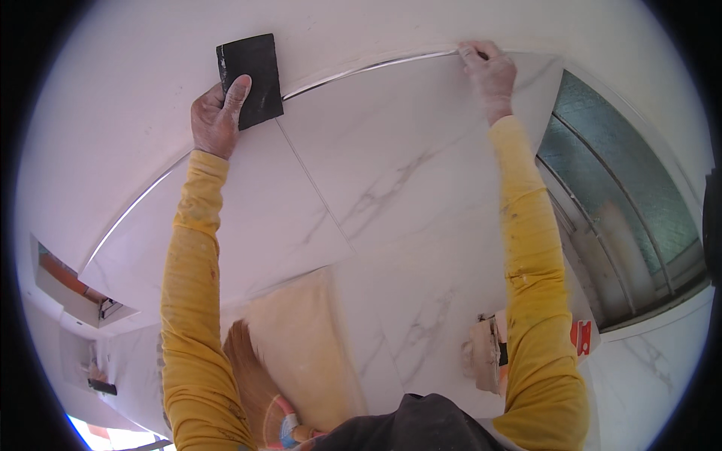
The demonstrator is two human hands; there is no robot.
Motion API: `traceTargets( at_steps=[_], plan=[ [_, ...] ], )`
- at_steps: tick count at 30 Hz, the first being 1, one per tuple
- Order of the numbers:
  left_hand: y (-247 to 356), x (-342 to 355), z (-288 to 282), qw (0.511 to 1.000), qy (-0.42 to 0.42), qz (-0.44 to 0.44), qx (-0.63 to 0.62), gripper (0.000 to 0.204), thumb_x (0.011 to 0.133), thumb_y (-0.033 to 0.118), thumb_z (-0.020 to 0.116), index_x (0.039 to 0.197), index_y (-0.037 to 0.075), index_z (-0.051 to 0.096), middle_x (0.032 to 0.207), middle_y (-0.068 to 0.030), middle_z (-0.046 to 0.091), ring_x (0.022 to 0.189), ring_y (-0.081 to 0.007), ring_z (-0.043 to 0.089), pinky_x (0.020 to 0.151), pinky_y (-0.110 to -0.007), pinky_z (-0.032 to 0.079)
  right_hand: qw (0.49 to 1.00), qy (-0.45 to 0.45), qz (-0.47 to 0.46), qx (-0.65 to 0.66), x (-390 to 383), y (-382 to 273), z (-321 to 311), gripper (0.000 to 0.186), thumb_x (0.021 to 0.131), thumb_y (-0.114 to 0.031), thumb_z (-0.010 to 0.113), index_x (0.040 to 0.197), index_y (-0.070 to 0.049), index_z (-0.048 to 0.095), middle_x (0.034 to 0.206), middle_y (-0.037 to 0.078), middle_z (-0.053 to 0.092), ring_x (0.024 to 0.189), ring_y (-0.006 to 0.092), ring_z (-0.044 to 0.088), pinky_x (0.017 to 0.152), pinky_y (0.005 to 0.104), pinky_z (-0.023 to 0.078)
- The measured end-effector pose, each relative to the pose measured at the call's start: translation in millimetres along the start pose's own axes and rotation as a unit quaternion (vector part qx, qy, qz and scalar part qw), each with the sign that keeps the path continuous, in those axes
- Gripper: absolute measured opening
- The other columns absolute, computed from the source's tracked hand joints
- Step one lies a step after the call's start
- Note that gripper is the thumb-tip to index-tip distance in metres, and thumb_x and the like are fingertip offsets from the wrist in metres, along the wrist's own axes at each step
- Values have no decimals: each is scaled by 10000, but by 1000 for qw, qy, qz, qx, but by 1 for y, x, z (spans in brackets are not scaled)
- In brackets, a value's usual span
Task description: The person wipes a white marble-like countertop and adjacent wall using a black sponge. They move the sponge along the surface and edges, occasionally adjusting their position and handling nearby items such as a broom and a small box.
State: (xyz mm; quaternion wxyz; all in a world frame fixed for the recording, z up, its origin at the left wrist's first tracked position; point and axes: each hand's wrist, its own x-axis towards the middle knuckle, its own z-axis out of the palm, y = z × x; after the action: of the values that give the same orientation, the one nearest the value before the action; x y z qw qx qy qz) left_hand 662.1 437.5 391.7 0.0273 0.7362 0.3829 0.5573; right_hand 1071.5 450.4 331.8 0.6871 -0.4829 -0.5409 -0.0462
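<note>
My left hand (219,120) grips a black rectangular pad (254,94) by its left side, thumb across the front and the other fingers behind it. White dust marks the hand, and the pad covers part of a thin shiny trim strip (361,70) and the tile joint below it. The strip curves along the top edge of white, grey-veined tiles (406,135). At the strip's right part is my right hand (490,75), its fingers curled and pressed together against the edge. What they hold, if anything, I cannot make out. Both forearms are in yellow sleeves.
A window with bars (620,188) is at the right, and a small recessed opening (71,282) at the far left. Lower down are a broom (256,368), a beige panel or bare patch (301,338), and a mortar-smeared tool (485,353) partly behind my right arm.
</note>
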Motion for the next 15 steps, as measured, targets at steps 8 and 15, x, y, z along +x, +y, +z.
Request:
traceTargets(
  at_steps=[8,15],
  plan=[
    [10,-1,5,998,-5,-29,-48,540,949,449,695,664,30,509,658,73,382,641,-79,294,546,-262,249,995,54,-83,-22,-5,9,-5,178,900,-229,734,956,-61,751,827,21,713,738,124,635,709,272,525],
    [16,-2,2,999,-18,-12,-40,434,962,383,698,793,-15,670,723,68,524,697,-60,396,619,-219,351,983,97,-148,-51,-13,5,2,147,905,-221,707,916,-74,720,912,71,714,824,227,684,754,329,540]
  ],
)
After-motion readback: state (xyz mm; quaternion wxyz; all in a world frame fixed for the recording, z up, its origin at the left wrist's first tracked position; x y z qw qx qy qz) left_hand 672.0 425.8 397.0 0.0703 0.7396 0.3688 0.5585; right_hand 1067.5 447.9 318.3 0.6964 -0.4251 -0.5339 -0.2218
